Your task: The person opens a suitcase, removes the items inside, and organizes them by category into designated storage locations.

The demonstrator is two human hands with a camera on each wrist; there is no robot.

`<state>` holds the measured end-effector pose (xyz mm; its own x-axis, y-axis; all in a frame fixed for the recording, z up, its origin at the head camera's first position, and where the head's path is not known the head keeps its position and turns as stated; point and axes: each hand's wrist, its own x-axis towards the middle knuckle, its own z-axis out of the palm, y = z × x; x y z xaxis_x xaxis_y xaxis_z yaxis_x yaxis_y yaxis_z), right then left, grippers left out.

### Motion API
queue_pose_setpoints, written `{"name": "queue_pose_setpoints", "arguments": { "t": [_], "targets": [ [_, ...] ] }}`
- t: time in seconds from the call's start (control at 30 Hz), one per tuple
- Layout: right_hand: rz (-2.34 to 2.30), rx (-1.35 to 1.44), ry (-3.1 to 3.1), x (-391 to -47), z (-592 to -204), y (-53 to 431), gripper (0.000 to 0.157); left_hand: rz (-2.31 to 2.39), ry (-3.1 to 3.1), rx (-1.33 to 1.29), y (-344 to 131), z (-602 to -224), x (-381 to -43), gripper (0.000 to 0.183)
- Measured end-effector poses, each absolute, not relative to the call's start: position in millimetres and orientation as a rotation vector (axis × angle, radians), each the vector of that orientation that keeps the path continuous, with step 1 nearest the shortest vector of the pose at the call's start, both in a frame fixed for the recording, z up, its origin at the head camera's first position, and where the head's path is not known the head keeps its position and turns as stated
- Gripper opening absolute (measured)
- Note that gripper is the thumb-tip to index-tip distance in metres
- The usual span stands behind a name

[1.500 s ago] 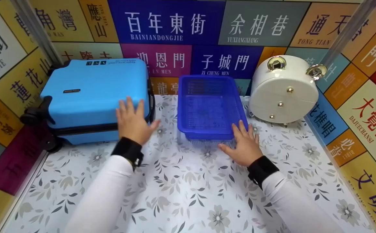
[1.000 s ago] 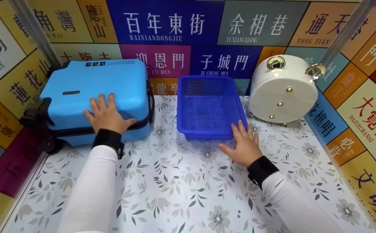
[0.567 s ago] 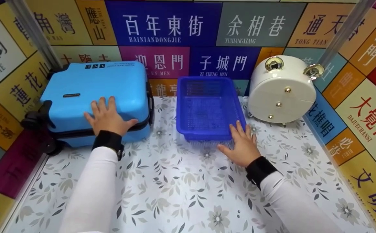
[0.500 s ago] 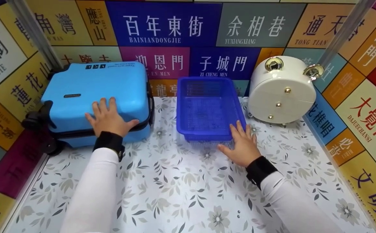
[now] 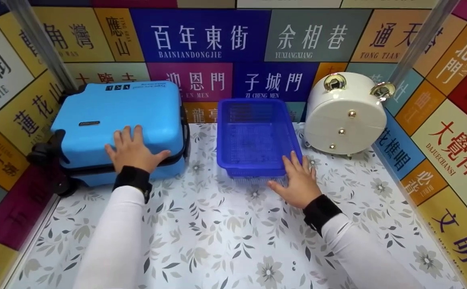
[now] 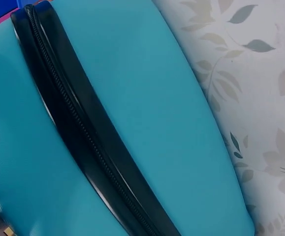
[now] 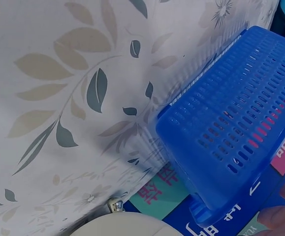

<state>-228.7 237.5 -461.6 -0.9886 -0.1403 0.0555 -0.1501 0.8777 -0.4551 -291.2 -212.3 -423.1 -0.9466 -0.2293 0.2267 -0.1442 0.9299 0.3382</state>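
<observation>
So the left hand [image 5: 135, 151] is resting on the blue suitcase [image 5: 121, 110], right around the near edge of the top, fingers fanned out and thumb stuck out to the right. Its grip is relaxed, nothing pinched or held. The suitcase is lying flat on the left side of the tabletop [image 5: 213, 228], wheels [image 5: 42, 154] pointing left, and you get a decent look at the black zip strip [image 6: 93, 128] along its side from the left wrist cam.

Right hand [image 5: 299, 182] is over at the near right corner of the blue plastic basket [image 5: 253, 138], fingers stretched towards the rim. That grip isn't curled round anything either; honestly can't tell if the fingertips actually touch the plastic. The basket sits between the suitcase and a round white box [image 5: 325, 124], slotted sides and all, with a gap on its suitcase side.

The box has three gold knobs [image 5: 341, 131] down the front and two gold ear bits [image 5: 335, 82] on top. Behind everything there's a wall [image 5: 201, 18] of colourful street-sign panels. Both wrists have black bands [image 5: 322, 212] on, with white sleeves [image 5: 111, 241] below.
</observation>
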Motion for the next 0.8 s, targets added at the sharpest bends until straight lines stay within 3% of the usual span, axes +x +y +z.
{"name": "queue_pose_setpoints", "arguments": {
  "t": [0.13,0.43,0.8],
  "targets": [
    [0.739,0.235,-3.023,-229.1,-461.8,237.8,0.099,-0.46,-2.836,0.289,-208.8,-420.2,-290.5,0.121],
    [0.719,0.231,-3.04,-228.4,-461.0,236.9,0.101,-0.397,-2.946,0.333,-187.8,-390.1,-310.5,0.145],
    [0.73,0.204,-3.035,-225.7,-464.1,246.6,0.1,-0.315,-2.926,0.319,-174.0,-400.2,-328.8,0.122]
  ]
}}
